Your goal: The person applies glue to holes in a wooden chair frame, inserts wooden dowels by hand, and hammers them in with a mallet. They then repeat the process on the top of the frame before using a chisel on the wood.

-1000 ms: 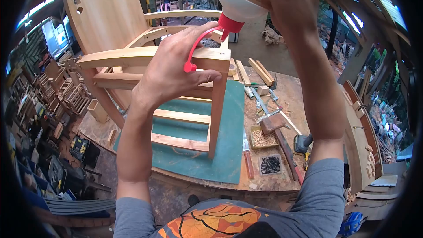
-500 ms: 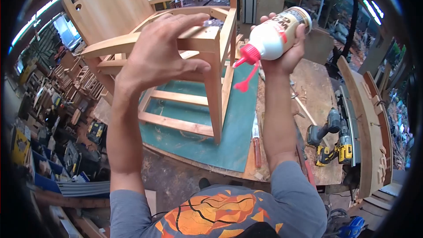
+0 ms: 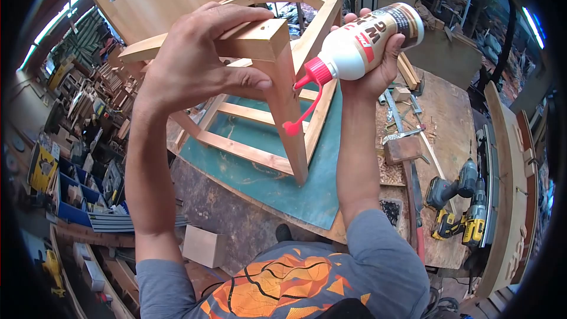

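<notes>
My left hand (image 3: 201,59) grips the top corner of a wooden chair frame (image 3: 287,118), with fingers over the armrest end and the thumb against the front leg. In my right hand (image 3: 378,74) is a white glue bottle (image 3: 360,44), tilted down to the left. Its red nozzle (image 3: 313,72) points at the side of the leg just below the corner, at or very near the wood. From the nozzle hangs the red cap (image 3: 291,128) on its strap. The chair stands on a green mat (image 3: 322,201).
Two cordless drills (image 3: 452,186) (image 3: 474,215) lie at the right of the workbench (image 3: 443,106). A hammer (image 3: 404,150) and clamps (image 3: 396,112) are right of my forearm. Blue bins (image 3: 77,201) stand at the lower left, and a wooden block (image 3: 204,246) is below the bench.
The bottle's nozzle has moved left and up to the chair leg. My left hand has closed on the frame corner. The view has shifted, bringing the hammer and wooden block into sight.
</notes>
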A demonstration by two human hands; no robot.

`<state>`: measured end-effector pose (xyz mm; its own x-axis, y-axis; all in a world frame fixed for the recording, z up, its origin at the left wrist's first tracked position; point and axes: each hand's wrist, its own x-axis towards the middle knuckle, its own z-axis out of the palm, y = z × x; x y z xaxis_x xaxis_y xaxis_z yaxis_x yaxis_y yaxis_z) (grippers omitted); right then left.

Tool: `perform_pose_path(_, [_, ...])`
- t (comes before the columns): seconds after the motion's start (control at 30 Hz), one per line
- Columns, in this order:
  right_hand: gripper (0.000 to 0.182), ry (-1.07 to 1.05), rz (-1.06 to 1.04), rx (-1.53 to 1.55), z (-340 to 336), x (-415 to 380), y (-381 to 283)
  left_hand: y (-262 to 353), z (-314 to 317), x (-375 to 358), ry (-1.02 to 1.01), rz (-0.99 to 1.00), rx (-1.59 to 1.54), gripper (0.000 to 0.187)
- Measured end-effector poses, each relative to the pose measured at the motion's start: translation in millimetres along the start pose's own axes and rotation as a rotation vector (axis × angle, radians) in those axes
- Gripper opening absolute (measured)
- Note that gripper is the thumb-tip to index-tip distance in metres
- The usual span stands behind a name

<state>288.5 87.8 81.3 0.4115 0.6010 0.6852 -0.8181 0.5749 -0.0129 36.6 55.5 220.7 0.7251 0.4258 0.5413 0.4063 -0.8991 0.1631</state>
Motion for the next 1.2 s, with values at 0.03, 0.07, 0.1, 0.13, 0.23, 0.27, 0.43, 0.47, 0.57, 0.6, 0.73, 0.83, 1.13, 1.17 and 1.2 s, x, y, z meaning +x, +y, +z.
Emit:
perform_pose_path(0.03, [0.068, -0.011, -0.027, 0.038, -1.0, 1.5, -0.9, -0.2, 0.5, 0.3, 0.002, -0.012, -0.029, 0.082])
perform_pose_path(0.07, [0.072, -0.023, -0.029, -0.012, -3.6, 2.3, -2.4, -0.6, 0.3, 1.0, 0.001, -0.014, -0.03, 0.082])
perform_pose_path(0.1, [0.072, -0.019, -0.028, -0.014, -6.4, 4.5, -3.6, -1.0, 0.1, 1.6, 0.001, -0.002, -0.026, 0.082])
perform_pose_path(0.13, [0.074, -0.08, -0.003, 0.027, -8.9, 7.8, -4.8, -1.0, 0.8, 1.6, -0.001, 0.012, -0.022, 0.082])
perform_pose_path(0.23, [0.079, -0.083, -0.056, 0.002, -8.1, 10.3, -5.2, -0.7, 1.6, 1.5, -0.009, -0.026, -0.044, 0.084])
perform_pose_path(0.27, [0.08, -0.201, -0.041, 0.09, -7.8, 9.8, -7.7, -0.2, 1.3, 2.2, -0.009, -0.021, -0.039, 0.084])
perform_pose_path(0.43, [0.083, -0.333, -0.311, 0.138, 10.7, -28.8, -26.7, -3.9, 6.7, -2.2, 0.059, 0.013, -0.092, 0.077])
perform_pose_path(0.47, [0.084, -0.305, -0.315, 0.155, 7.7, -40.6, -33.7, -4.5, 7.3, -2.5, 0.053, 0.013, -0.097, 0.077])
perform_pose_path(0.57, [0.084, -0.288, -0.265, 0.337, 10.7, -64.2, -32.3, -4.3, 4.7, -0.5, 0.025, 0.02, -0.073, 0.076])
perform_pose_path(0.6, [0.084, -0.243, -0.245, 0.252, 5.4, -64.4, -32.3, -3.1, 4.2, -0.6, 0.02, 0.013, -0.066, 0.076])
perform_pose_path(0.73, [0.081, -0.076, -0.287, 0.215, -11.5, -57.3, -16.5, -4.5, 6.2, -0.4, 0.014, 0.018, -0.074, 0.076])
perform_pose_path(0.83, [0.079, -0.07, -0.247, 0.129, -18.5, -54.1, -5.8, -2.8, 5.4, -0.8, 0.015, 0.019, -0.045, 0.075])
perform_pose_path(1.13, [0.075, -0.116, -0.156, 0.147, -24.4, -41.1, 6.0, 0.3, 3.8, 0.0, 0.0, -0.043, -0.043, 0.082])
perform_pose_path(1.17, [0.075, -0.047, -0.185, 0.132, -23.4, -37.6, 7.6, 0.6, 4.5, -0.1, 0.001, -0.039, -0.046, 0.082])
perform_pose_path(1.2, [0.075, 0.021, -0.215, 0.118, -21.0, -34.9, 7.4, 1.0, 4.4, -0.1, 0.004, -0.036, -0.038, 0.082])
